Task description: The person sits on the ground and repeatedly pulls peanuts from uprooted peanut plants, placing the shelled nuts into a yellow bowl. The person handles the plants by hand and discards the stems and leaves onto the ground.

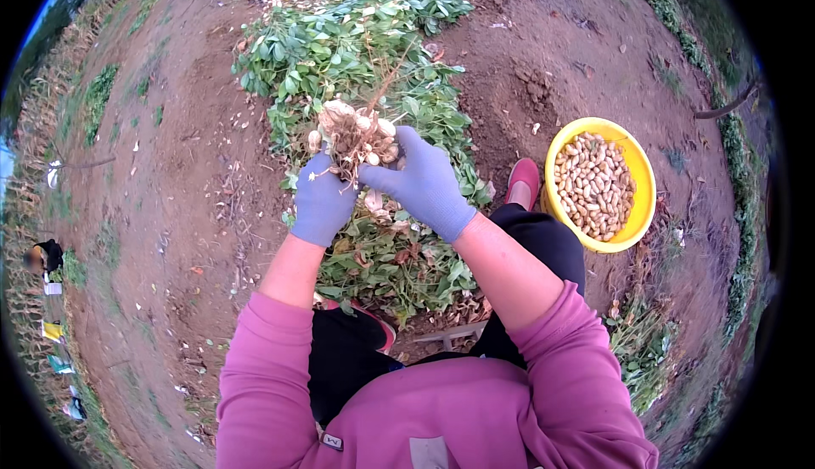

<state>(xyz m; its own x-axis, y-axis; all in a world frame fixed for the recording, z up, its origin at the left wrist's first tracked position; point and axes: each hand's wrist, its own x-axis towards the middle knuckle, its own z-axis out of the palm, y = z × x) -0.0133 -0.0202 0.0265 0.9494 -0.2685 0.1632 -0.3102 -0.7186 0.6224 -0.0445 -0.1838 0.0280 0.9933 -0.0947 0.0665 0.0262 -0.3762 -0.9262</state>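
Observation:
Both my hands wear grey-purple knit gloves and meet at a clump of peanut pods on roots (356,135). My left hand (323,198) grips the clump from below left, its fingers partly hidden behind the roots. At the right side of the clump, my right hand (423,179) has its thumb and forefinger around pods; whether one is pinched tight is hidden. Beneath the hands lies a long heap of leafy green peanut plants (331,55), with more leaves and some pale pods nearer my legs. A yellow plastic bucket (644,170) on the right holds many loose peanut pods (595,189).
Bare brown soil (172,170) with scattered leaf bits surrounds the heap. My pink shoe (524,176) is close beside the bucket. Part of a small stool frame (452,334) shows between my legs. Another person (48,257) is at the far left, near several bags. Cut plants (643,354) lie at lower right.

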